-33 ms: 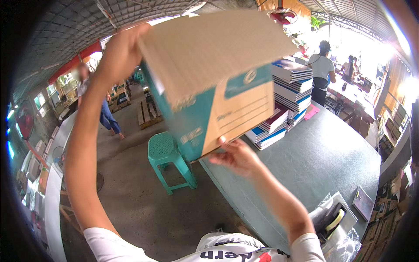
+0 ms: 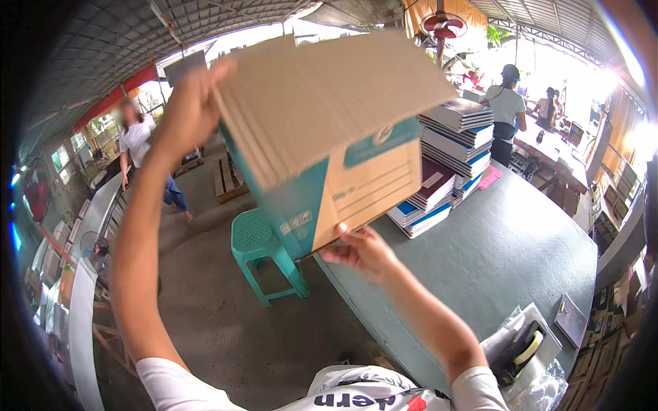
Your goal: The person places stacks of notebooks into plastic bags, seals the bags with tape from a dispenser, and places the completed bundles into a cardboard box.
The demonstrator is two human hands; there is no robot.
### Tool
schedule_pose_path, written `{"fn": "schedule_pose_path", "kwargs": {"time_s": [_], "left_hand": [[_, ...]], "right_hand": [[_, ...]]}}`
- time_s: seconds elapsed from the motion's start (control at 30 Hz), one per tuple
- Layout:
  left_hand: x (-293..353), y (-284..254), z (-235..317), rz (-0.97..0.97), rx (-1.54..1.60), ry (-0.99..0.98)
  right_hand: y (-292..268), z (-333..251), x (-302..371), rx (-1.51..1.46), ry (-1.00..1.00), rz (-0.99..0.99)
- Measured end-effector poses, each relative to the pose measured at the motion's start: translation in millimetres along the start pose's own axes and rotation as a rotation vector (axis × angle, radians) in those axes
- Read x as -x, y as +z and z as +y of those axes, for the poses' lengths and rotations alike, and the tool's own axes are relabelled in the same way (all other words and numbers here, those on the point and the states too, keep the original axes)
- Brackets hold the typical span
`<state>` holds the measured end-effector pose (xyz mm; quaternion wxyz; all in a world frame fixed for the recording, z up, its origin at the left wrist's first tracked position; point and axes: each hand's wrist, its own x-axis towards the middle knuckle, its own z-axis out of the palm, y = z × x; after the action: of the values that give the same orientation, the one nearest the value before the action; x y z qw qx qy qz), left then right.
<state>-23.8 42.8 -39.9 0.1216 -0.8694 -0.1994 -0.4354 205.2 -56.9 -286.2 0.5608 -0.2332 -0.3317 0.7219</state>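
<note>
A brown and teal cardboard box [image 2: 373, 183] is held up in front of me, off the table, with a flap folded out toward me. My left hand [image 2: 194, 103] is raised at its upper left corner, fingers closed on the flap's edge and slightly blurred. Under the bottom edge is my right hand [image 2: 363, 255], its thumb on the front face and its other fingers beneath. Behind the box, several stacked books [image 2: 456, 140] stand on the grey table [image 2: 500, 240]. The inside of the box is hidden.
A teal plastic stool [image 2: 257, 233] stands below the box, left of the table. A tape dispenser [image 2: 524, 353] and plastic bags lie at the table's near right, beside a small dark book [image 2: 570, 320]. One person [image 2: 137, 140] is at left; another [image 2: 506, 103] stands beyond the table.
The box has shifted slightly down and left, its flap tilting lower over the front. Both hands moved a little left with it. The person at left has changed position slightly.
</note>
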Motion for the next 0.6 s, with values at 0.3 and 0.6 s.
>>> {"fn": "schedule_pose_path", "kwargs": {"time_s": [0.3,0.6], "left_hand": [[157.6,142.7,-140.2,-0.341,0.185,-0.146],[118.0,245.2,-157.0,-0.145,0.011,-0.046]], "right_hand": [[-159.8,94.3,-123.3,0.412,0.349,0.491],[-155.6,31.0,-109.2,0.451,0.056,0.336]]}}
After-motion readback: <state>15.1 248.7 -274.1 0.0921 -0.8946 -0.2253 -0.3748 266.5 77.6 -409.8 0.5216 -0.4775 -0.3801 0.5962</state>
